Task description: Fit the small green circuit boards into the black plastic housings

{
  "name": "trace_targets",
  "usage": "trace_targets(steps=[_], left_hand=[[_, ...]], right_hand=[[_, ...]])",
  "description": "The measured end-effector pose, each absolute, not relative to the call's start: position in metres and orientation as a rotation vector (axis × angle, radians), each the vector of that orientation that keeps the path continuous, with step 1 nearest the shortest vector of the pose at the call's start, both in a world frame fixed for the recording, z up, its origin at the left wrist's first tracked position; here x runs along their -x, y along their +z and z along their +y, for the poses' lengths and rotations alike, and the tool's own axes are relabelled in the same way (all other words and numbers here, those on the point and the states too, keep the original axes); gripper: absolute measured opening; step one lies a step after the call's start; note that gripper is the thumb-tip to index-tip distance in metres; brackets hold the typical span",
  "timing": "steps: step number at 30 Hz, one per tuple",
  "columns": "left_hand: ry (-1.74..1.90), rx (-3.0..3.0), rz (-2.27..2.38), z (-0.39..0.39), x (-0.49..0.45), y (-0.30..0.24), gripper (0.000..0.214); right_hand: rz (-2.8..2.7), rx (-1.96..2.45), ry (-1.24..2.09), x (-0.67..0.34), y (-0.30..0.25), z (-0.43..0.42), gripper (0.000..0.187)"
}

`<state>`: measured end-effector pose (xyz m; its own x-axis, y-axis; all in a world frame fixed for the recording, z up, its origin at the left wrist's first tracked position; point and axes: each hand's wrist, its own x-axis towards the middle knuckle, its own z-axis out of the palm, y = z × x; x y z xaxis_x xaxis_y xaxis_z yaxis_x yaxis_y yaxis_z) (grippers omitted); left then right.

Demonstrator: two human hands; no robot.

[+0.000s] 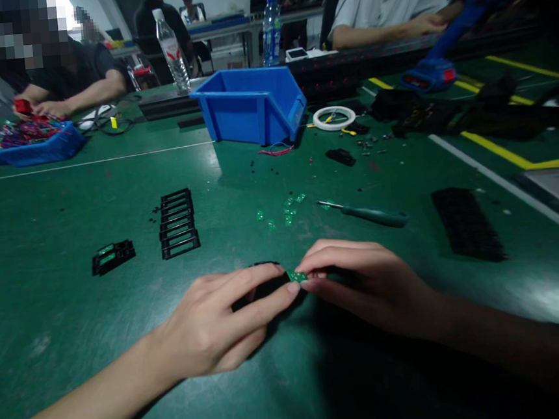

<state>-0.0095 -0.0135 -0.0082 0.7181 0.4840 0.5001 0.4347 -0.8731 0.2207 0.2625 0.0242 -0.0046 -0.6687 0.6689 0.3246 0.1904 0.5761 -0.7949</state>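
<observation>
One small green board (298, 276) sits at the near middle, pinched by the right hand (369, 283), while the left hand (222, 312) grips a mostly hidden black part (265, 263), seemingly to steady it.

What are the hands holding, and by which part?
The right hand pinches a small green board by its right end. The left hand, fingertips near the board's left end, partly covers a black part; its grip there is hidden.

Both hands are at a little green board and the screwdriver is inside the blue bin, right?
Not quite: in the head view, the screwdriver lies on the table, outside the blue bin. The left hand and right hand are indeed at a little green board.
</observation>
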Motion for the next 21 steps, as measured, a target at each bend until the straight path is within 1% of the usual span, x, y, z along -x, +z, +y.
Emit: trace_targets(steps=[21], left_hand=[[0.868, -2.819, 0.806, -0.0134, 0.0084, -0.0064, 0.049]], right_hand=[[-2.147, 0.682, 1.010, -0.2623, -0.0029, 0.0233, 0.010]])
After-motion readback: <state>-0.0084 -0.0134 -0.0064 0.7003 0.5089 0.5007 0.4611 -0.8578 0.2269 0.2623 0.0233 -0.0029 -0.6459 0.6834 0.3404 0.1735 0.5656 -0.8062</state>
